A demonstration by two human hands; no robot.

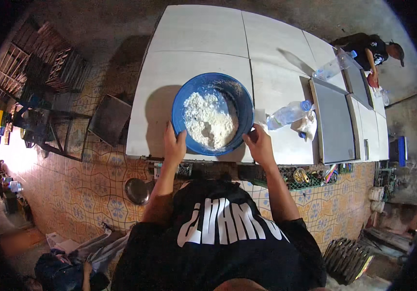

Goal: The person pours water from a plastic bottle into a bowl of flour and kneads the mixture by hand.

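Note:
A round blue bowl (189,97) holding white powder (213,127) stands on the white tiled tabletop (194,31). My left hand (174,144) grips its rim at the left, fingers curled against the outside and thumb at the edge. My right hand (259,144) holds the rim at the lower right. Just right of the bowl, a clear plastic bottle (286,115) lies on its side by a crumpled pale bag or cloth (304,127), whose contents I cannot make out.
Metal trays (334,136) and more bottles (327,72) occupy the table's right. A person (373,53) is beyond the far right end, another (68,271) at lower left. A metal frame (63,121) stands left; a green crate (310,178) and dark pan (138,191) are below the table edge.

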